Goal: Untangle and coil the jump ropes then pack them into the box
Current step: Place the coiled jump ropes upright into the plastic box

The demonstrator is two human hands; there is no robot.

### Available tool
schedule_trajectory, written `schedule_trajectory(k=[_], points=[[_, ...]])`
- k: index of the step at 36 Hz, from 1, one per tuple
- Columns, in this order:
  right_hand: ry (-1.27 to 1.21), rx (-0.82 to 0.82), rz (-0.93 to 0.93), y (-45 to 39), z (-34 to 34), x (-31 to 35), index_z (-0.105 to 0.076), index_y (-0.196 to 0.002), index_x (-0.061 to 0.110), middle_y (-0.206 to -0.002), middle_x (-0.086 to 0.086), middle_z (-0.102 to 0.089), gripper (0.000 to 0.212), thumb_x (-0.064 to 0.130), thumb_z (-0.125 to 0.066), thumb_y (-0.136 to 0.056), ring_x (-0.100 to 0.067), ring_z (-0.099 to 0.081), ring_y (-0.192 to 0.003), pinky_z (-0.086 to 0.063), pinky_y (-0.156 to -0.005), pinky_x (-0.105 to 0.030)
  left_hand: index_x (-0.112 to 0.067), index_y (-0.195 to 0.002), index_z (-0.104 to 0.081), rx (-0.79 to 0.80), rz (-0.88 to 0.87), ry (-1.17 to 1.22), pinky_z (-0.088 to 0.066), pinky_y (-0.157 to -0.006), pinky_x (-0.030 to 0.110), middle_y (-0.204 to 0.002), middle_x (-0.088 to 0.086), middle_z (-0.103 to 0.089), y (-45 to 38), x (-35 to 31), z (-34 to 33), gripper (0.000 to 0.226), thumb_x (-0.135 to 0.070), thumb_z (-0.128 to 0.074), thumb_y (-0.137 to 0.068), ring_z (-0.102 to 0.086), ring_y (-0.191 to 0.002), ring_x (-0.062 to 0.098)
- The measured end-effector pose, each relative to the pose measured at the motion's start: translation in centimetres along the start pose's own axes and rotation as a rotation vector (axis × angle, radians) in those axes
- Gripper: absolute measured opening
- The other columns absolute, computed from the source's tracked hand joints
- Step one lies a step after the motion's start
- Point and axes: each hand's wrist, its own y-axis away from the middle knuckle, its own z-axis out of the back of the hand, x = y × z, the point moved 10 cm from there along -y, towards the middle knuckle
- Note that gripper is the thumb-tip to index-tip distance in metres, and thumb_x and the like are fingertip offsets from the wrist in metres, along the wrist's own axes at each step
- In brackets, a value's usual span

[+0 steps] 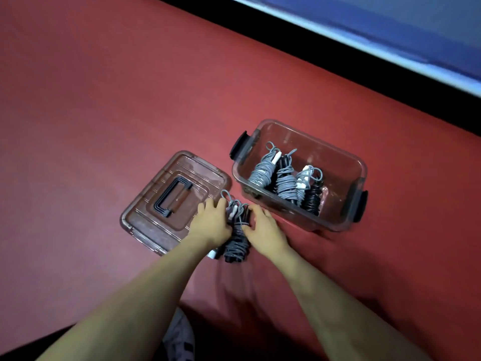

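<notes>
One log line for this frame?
left hand + right hand: grip grey-and-black coiled jump rope bundle | clear plastic box: open, holds coiled ropes | clear lid: on red floor

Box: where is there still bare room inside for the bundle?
Box: bare floor along its far wall and right end. Coiled ropes crowd the middle and near-left. Both hands grip the bundle between lid and box.

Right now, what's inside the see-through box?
Inside the box are several coiled jump ropes, grey ones and black ones, some with white handles, leaning side by side. Whatever lies beneath them on the box's floor is covered, so the exact count is unclear.
</notes>
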Motion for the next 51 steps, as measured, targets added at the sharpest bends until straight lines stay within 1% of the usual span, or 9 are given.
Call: schedule_trajectory(k=[4,11,17,30,36,40,42,48,51], points=[[-0.125,0.111,-0.063,-0.5,-2.8,-1.2,-0.038,-0.139,0.022,-0.128,-0.017,-0.046,0.062,0.017,-0.065,-0.082,-0.033,-0.046,-0.121,-0.036,-0.099,-0.03,-0.027,-0.14,-0.03,0.16,0.026,-0.056,-0.039,-0.096,0.042,-0.133,0.011,-0.035,0.0,1.1,-2.9,0.066,-0.025,-0.058,-0.081,-0.035,-0.123,0.037],[-0.198,0.07,-0.067,-0.8,-4.1,-1.7,-0.05,-0.127,0.014,-0.12,-0.015,-0.05,0.057,0.004,-0.07,-0.075,-0.028,-0.05,-0.113,-0.034,-0.092,-0.021,-0.029,-0.138,-0.034,0.226,0.039,0.006,-0.045,-0.093,0.046,-0.119,0.011,-0.045,-0.4,2.0,-4.5,0.059,-0.019,-0.054,-0.083,-0.048,-0.116,0.032],[-0.174,0.05,-0.027,-0.3,-3.6,-0.9,-0.056,-0.113,0.016,-0.102,-0.004,-0.046,0.046,0.005,-0.075,-0.072,-0.025,-0.054,-0.103,-0.037,-0.09,-0.022,-0.026,-0.131,-0.038,0.14,0.037,-0.029,-0.046,-0.08,0.042,-0.119,0.01,-0.039,0.4,1.8,-3.1,0.051,-0.017,-0.056,-0.084,-0.052,-0.111,0.036],[-0.199,-0.054,0.152,3.0,2.0,4.7,-0.057,-0.107,0.021,-0.101,0.0,-0.043,0.043,0.006,-0.072,-0.07,-0.018,-0.052,-0.095,-0.043,-0.088,-0.027,-0.022,-0.128,-0.036,-0.064,0.028,-0.111,-0.041,-0.064,0.036,-0.12,0.011,-0.037,4.9,-0.4,4.9,0.053,-0.024,-0.059,-0.08,-0.05,-0.104,0.033],[-0.241,-0.157,0.226,5.4,5.8,6.5,-0.059,-0.107,0.015,-0.101,-0.004,-0.046,0.044,0.004,-0.075,-0.068,-0.014,-0.048,-0.088,-0.032,-0.073,-0.01,-0.022,-0.127,-0.037,-0.164,-0.061,-0.168,-0.037,-0.064,0.034,-0.116,0.01,-0.038,7.3,-2.9,8.8,0.051,-0.027,-0.058,-0.081,-0.051,-0.101,0.033],[-0.258,-0.221,0.222,6.5,8.5,6.3,-0.056,-0.108,0.021,-0.103,-0.001,-0.045,0.045,0.009,-0.076,-0.069,-0.017,-0.049,-0.076,-0.041,-0.077,-0.027,-0.022,-0.125,-0.039,-0.218,-0.138,-0.146,-0.04,-0.064,0.035,-0.113,0.01,-0.039,8.2,-5.5,10.5,0.048,-0.028,-0.057,-0.082,-0.054,-0.097,0.033],[-0.259,-0.256,0.213,7.1,10.3,5.6,-0.055,-0.109,0.021,-0.107,-0.002,-0.047,0.044,0.009,-0.075,-0.071,-0.017,-0.048,-0.077,-0.043,-0.078,-0.028,-0.021,-0.125,-0.039,-0.229,-0.195,-0.134,-0.043,-0.066,0.038,-0.112,0.01,-0.04,8.3,-7.6,10.9,0.048,-0.029,-0.057,-0.082,-0.055,-0.096,0.034],[-0.24,-0.349,0.137,7.6,15.3,1.9,-0.055,-0.111,0.02,-0.111,0.001,-0.046,0.044,0.013,-0.075,-0.073,-0.015,-0.051,-0.097,-0.038,-0.083,-0.025,-0.024,-0.129,-0.041,-0.218,-0.289,-0.063,-0.04,-0.068,0.037,-0.115,0.011,-0.042,6.4,-13.0,10.7,0.051,-0.026,-0.06,-0.082,-0.054,-0.102,0.036],[-0.23,-0.401,0.07,7.0,17.4,-0.8,-0.055,-0.111,0.02,-0.11,0.0,-0.048,0.045,0.017,-0.077,-0.072,-0.021,-0.056,-0.104,-0.044,-0.093,-0.036,-0.026,-0.129,-0.044,-0.174,-0.317,0.042,-0.044,-0.075,0.038,-0.113,0.01,-0.043,4.5,-15.3,9.8,0.05,-0.021,-0.058,-0.081,-0.054,-0.104,0.035]])
